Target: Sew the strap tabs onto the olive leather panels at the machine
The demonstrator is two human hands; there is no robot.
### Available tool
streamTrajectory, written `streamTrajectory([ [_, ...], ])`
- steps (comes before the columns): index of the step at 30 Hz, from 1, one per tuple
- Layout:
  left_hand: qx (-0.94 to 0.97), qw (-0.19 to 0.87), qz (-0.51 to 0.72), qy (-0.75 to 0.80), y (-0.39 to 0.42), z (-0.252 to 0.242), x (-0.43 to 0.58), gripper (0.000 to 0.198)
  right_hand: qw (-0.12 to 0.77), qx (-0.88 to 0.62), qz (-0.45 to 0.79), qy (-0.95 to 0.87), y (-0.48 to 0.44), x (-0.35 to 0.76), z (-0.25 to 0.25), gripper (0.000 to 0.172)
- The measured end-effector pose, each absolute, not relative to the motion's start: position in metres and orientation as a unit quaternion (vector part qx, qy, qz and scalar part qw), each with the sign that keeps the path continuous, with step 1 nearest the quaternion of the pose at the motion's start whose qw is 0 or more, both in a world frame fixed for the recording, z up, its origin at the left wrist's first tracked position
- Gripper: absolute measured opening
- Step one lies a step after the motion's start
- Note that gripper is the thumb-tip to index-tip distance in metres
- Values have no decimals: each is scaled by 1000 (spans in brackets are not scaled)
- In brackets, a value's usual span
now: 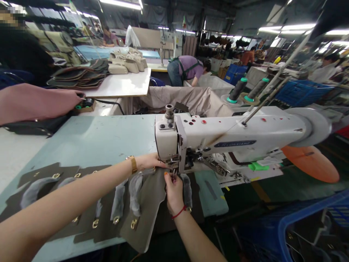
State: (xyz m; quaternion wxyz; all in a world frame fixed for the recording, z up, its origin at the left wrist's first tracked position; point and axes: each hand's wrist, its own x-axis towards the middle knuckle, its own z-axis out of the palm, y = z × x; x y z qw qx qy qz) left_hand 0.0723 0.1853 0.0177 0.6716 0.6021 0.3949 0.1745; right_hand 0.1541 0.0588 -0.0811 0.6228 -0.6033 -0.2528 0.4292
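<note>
Where the two arms meet under the machine head, right hand [173,191]: one, with a red cord at the wrist. Its grip is nearly closed, thumb and fingertips pinched on the top edge of the olive panel, right beside the needle.
Olive panel [149,207]: one. It lies flat on the worktop, its upper edge under the machine head and its lower corner hanging over the near edge.
Blue crate [300,215]: one, low on the right, off the worktop.
Brass rings [95,223]: four in the near row, each on a dark cut piece.
Dark cut pieces [40,178]: overlapping in a row left of the panel, several of them wrapped in grey padding.
Left hand [148,161]: one, with a gold watch [133,163] on the wrist. It reaches across the pieces to the foot of the machine head, where the fingers are hidden, so I cannot tell how its grip stands.
Worktop [103,138]: pale green.
Sewing machine [218,138]: one, white, its arm running off to the right.
Orange disc [311,163]: one, below the machine's right end.
Co-worker's sleeve [32,103]: one, pink, coming in from the left.
Thread cones [237,89]: two, dark with teal bases, behind the machine.
Far table [122,85]: a stack of dark panels and a heap of beige bags [127,62].
Person in purple [188,69]: one, bent over beyond the far table.
</note>
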Motion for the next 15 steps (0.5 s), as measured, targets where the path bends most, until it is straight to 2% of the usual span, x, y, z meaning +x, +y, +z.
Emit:
streamTrajectory([
  [3, 593, 688, 172, 381, 168, 3, 69, 19, 592, -600, 454, -289, 54, 177, -74, 32],
  [7, 576, 690, 200, 391, 151, -14, 68, 27, 555, -590, 484, -331, 54, 200, -64, 30],
  [15, 554, 701, 199, 402, 148, -23, 64, 36, 541, -592, 477, -361, 57, 209, -58, 29],
])
